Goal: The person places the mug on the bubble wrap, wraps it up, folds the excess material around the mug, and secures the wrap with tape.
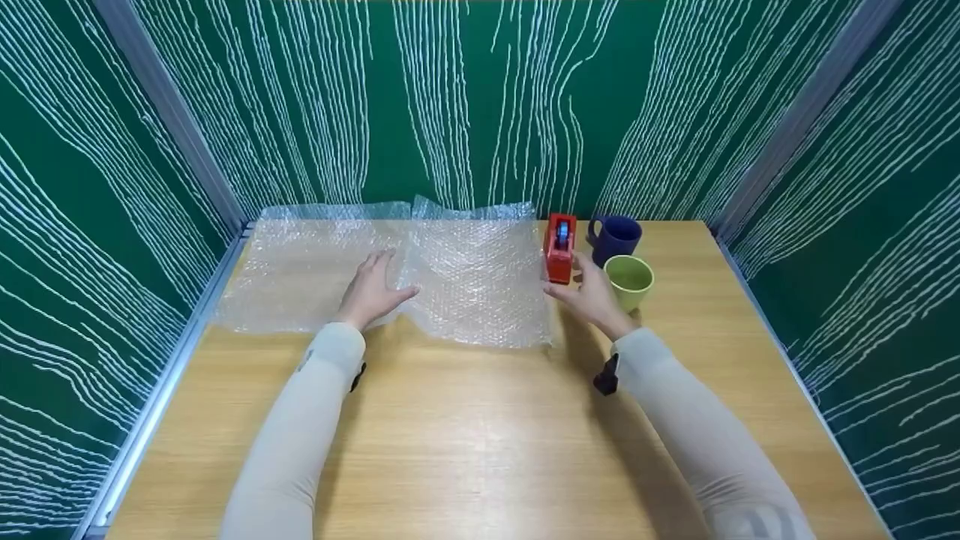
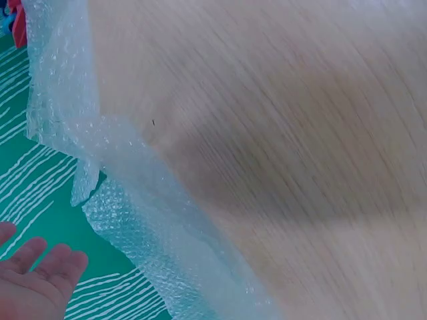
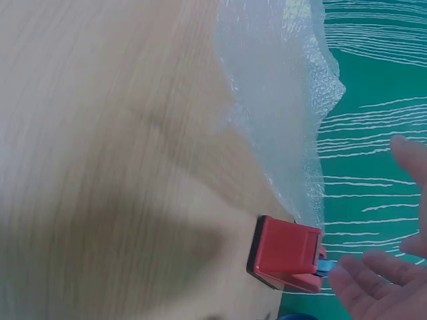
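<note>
Two sheets of bubble wrap lie side by side at the back of the table, the left sheet (image 1: pixel 292 270) and the right sheet (image 1: pixel 480 285). My left hand (image 1: pixel 369 292) is over the inner edge of the left sheet, fingers spread and thumb pointing toward the right sheet; it holds nothing. A red tape dispenser (image 1: pixel 559 264) with a blue core stands at the right sheet's right edge. Around its near end is my right hand (image 1: pixel 596 296), thumb and fingers apart. In the right wrist view, the fingers (image 3: pixel 373 277) are loosely extended beside the dispenser, not closed round it.
A dark blue mug (image 1: pixel 619 240) stands at the back right, its handle toward the dispenser. Just in front of it, close beside my right hand, is a yellow-green cup (image 1: pixel 628 276). Green walls with white lines (image 1: pixel 495 112) enclose the wooden table (image 1: pixel 480 450) on the back and sides.
</note>
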The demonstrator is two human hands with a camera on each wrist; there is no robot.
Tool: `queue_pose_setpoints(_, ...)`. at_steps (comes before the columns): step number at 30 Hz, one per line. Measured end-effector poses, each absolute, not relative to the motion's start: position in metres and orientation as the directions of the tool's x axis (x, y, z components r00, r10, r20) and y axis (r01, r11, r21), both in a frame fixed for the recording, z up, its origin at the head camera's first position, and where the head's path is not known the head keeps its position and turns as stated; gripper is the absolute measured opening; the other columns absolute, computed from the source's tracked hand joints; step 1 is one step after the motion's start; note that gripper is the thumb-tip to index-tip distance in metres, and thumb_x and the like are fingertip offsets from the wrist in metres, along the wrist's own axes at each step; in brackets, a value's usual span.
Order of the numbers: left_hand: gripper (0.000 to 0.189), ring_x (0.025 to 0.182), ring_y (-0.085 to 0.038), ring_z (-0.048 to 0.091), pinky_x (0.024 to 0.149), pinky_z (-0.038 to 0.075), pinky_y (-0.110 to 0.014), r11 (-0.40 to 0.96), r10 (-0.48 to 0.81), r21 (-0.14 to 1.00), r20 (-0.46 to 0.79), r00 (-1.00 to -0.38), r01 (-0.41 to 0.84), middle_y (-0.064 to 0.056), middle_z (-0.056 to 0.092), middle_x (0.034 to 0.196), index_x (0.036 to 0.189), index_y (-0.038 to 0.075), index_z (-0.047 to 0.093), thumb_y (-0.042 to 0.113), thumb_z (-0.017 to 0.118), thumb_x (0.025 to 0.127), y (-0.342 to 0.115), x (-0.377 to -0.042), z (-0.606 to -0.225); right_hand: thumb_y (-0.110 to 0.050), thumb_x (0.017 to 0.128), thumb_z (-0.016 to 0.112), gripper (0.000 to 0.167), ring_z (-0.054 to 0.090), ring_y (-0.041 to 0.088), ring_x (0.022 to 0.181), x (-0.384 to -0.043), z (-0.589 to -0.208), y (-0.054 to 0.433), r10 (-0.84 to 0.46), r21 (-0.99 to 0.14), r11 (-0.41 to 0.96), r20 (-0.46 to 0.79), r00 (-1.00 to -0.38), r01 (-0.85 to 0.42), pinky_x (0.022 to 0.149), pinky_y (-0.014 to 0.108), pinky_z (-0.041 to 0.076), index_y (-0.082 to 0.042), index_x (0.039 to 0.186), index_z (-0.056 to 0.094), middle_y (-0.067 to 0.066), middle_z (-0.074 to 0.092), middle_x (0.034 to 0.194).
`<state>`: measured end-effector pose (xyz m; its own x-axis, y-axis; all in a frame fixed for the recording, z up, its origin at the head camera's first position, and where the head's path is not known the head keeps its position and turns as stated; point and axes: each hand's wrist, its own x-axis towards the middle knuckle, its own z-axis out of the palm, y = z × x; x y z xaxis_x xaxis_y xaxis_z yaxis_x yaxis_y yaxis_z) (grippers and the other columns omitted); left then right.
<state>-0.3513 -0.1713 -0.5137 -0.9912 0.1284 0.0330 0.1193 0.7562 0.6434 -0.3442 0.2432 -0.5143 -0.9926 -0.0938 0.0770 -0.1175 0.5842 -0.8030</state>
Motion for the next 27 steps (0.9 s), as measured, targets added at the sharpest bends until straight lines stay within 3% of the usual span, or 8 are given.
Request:
queue_pose_setpoints(12, 0.090, 0.165, -0.040, 0.030, 0.135, 0.028, -0.056, 0.716, 0.118, 0.694, -0.016, -0.993, 0.074, -0.018, 0.031, 0.177, 0.170, 0.007, 0.032, 0.037, 0.079, 0.099, -0.166, -0.354, -0.524, -0.026, 0.099, 0.080, 0.089, 0.058, 0.050, 0.134, -0.349, -0.533, 0.238, -0.077, -0.782, 0.621, -0.003, -0.997, -0.045, 0.114, 0.060, 0.051, 0.004, 0.167, 0.031, 0.034, 0.052, 0.155)
queue_pose_setpoints(19, 0.090, 0.166, -0.041, 0.027, 0.136, 0.025, -0.055, 0.725, 0.110, 0.687, -0.042, -0.993, 0.051, -0.021, 0.029, 0.178, 0.170, 0.005, 0.030, 0.037, 0.078, 0.100, -0.165, -0.356, -0.532, -0.024, 0.099, 0.079, 0.088, 0.061, 0.051, 0.132, -0.349, -0.544, 0.238, -0.068, -0.790, 0.613, -0.042, -0.997, -0.009, 0.114, 0.059, 0.052, 0.005, 0.167, 0.031, 0.035, 0.053, 0.154)
queue_pose_setpoints(27, 0.090, 0.164, -0.042, 0.029, 0.136, 0.026, -0.054, 0.695, 0.109, 0.718, -0.047, -0.993, 0.042, -0.022, 0.033, 0.176, 0.169, 0.001, 0.030, 0.025, 0.081, 0.098, -0.164, -0.359, -0.541, -0.017, 0.098, 0.079, 0.085, 0.064, 0.049, 0.128, -0.350, -0.553, 0.234, -0.063, -0.802, 0.597, -0.081, -0.995, 0.028, 0.111, 0.057, 0.056, 0.007, 0.165, 0.032, 0.036, 0.057, 0.145)
